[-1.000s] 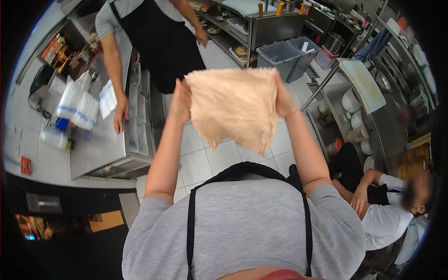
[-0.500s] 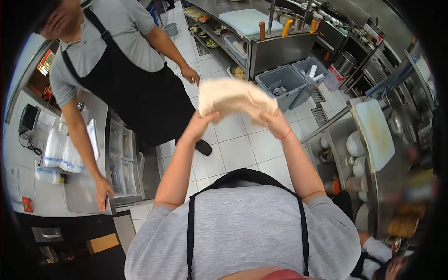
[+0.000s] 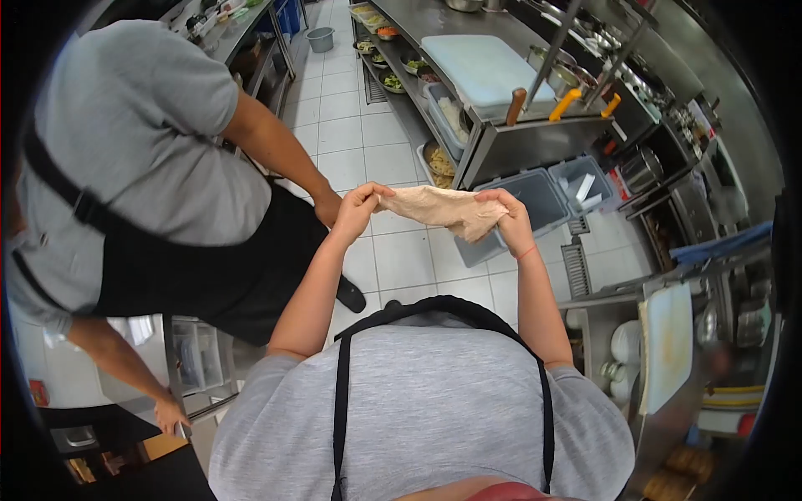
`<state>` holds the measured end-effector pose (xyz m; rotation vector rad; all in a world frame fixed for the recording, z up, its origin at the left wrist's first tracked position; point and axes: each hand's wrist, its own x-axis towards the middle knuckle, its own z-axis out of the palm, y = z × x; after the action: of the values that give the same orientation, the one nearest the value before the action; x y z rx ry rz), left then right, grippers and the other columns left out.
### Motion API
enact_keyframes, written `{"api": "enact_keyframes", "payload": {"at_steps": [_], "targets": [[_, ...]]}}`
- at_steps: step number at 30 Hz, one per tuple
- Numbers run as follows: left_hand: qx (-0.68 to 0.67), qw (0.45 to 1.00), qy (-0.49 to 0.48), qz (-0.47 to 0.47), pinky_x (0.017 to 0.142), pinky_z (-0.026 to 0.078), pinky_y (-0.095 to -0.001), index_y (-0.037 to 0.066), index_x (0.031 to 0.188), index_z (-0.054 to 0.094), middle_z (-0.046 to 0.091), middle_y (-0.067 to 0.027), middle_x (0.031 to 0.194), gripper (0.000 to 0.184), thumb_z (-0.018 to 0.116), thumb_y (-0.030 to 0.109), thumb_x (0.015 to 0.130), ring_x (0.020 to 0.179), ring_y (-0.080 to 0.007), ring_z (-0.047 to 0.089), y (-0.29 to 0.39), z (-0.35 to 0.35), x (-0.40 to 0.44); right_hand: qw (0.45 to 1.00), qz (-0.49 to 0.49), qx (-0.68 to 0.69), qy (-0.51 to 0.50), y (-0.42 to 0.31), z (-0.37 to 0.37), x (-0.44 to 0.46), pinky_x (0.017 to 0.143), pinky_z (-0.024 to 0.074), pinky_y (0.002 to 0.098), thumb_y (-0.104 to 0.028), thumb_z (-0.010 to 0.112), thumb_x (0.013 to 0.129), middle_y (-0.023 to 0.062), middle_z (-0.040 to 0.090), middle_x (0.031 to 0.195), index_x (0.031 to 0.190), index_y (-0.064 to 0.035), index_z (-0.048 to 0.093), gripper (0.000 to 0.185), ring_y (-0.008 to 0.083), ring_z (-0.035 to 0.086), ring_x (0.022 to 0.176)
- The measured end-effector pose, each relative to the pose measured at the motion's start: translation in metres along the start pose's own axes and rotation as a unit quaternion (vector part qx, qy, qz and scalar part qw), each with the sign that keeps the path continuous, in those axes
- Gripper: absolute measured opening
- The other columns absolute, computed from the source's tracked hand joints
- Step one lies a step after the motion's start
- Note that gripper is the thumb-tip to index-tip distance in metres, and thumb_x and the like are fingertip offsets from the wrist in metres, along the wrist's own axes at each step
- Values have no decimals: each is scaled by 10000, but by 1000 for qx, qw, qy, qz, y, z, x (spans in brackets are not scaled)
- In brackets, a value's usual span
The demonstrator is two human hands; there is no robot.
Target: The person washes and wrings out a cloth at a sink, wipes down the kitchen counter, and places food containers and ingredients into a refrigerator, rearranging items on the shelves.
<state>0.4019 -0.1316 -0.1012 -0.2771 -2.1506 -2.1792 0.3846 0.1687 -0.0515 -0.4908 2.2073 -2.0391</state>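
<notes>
Stretched between my two hands is a beige cloth (image 3: 439, 209), held up in front of me above the tiled floor. My left hand (image 3: 359, 210) pinches its left end. The opposite end is gripped by my right hand (image 3: 513, 221), which has a thin red band at the wrist. The cloth is bunched and folded lengthwise, with a loose part hanging down near my right hand.
A co-worker in a black apron (image 3: 209, 280) stands close on my left. Grey bins (image 3: 530, 200) stand beyond the cloth, below a steel counter with a white cutting board (image 3: 480, 67) and several orange or brown handles. Shelving with another board (image 3: 668, 346) stands to my right.
The cloth has gone from a blurred, billowing arc to a narrower, nearly level strip. The co-worker has leaned over and come closer on the left. My view has shifted somewhat.
</notes>
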Motion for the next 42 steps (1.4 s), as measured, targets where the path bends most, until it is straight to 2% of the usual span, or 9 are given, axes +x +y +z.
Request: {"api": "enact_keyframes", "payload": {"at_steps": [4,16,20,22,26,28,31,35,42], "targets": [[-49,986,44,-156,685,492,-287,18,954,579,586,-53,859,212,393,16,852,771,-118,558,0,-7,58,997,62,-38,-14,-4,-5,57,804,405,224,92,424,714,13,575,946,935,-38,606,315,113,533,881],[-153,953,-12,-261,731,508,-289,86,1180,408,420,-65,1031,380,543,67,825,914,-177,549,-27,-23,216,938,180,108,-275,74,55,277,841,430,279,-18,489,824,110,552,1109,1278,-87,359,478,170,553,969],[-88,983,77,-141,740,504,-289,66,1174,412,430,-87,1029,421,560,12,784,907,-189,560,-23,-88,260,879,185,105,-426,48,87,379,801,443,270,-33,482,832,107,561,1106,1288,-88,350,478,162,555,972],[203,963,148,-93,722,492,-300,65,1195,407,431,-115,1048,490,607,36,748,859,-197,564,-5,-117,269,857,201,108,-463,40,116,420,787,446,262,0,479,806,91,570,1090,1262,-79,380,473,156,558,962],[476,865,158,18,684,443,-328,41,948,606,466,-104,1069,331,659,291,738,755,-225,533,-27,-192,266,815,191,130,-531,51,176,477,777,462,278,-45,500,837,74,566,1073,1206,-77,431,376,153,561,943],[469,865,178,-3,647,416,-315,34,776,610,532,-91,952,345,635,377,753,730,-225,528,-28,-226,270,799,230,162,-532,66,209,498,771,461,264,-62,514,842,52,554,1052,1190,-79,440,356,145,553,936],[299,926,121,-197,612,397,-292,35,743,565,550,-75,775,362,637,389,765,685,-176,507,-41,-273,275,813,243,119,-516,102,255,528,783,459,271,-8,499,793,52,505,1056,1185,-81,447,402,142,518,957],[196,933,237,-186,606,403,-267,35,754,549,528,-40,688,323,616,348,800,676,-98,468,-40,-347,283,815,225,-36,-533,152,294,582,749,446,269,-189,610,798,35,509,1016,1162,-101,472,399,131,518,935],[358,767,529,-58,590,400,-260,13,802,582,561,-15,725,235,670,229,776,667,-80,484,39,-551,263,822,290,-130,-473,180,338,669,726,417,271,-310,599,811,6,534,958,1093,-113,506,357,107,549,857]]}}
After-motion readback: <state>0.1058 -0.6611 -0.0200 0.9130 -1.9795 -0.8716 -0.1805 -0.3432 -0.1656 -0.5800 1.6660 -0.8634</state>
